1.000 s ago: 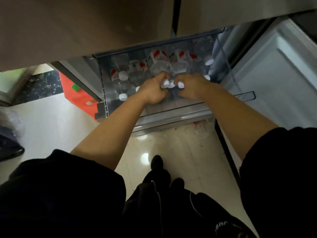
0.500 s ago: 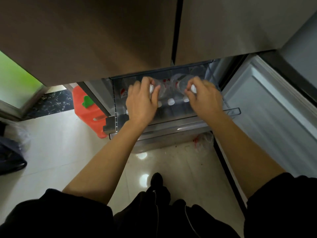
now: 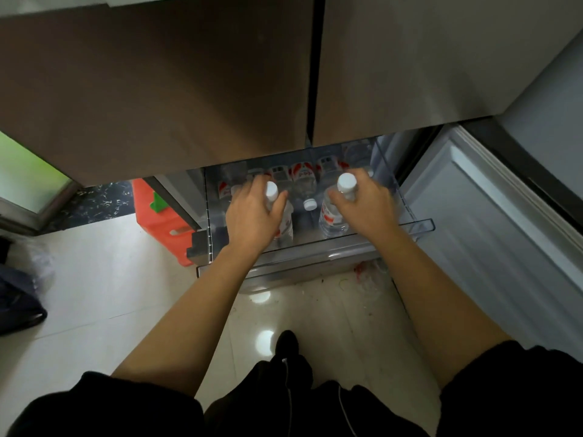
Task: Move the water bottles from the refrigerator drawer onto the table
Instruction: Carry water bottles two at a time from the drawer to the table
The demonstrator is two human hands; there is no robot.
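The clear refrigerator drawer is pulled out below the closed upper doors. My left hand grips a water bottle by its neck, white cap up, above the drawer's front. My right hand grips a second water bottle the same way, its red and white label showing. Several more bottles lie in the drawer behind, one with its white cap facing me between my hands.
The refrigerator's lower door stands open at the right. An orange container sits on the floor left of the drawer. A dark bag lies at far left. My foot stands on glossy tiles before the drawer.
Both hands have closed on a bottle each and raised them upright out of the pile, moving toward the drawer's front. My head has lifted, so more of the upper doors shows.
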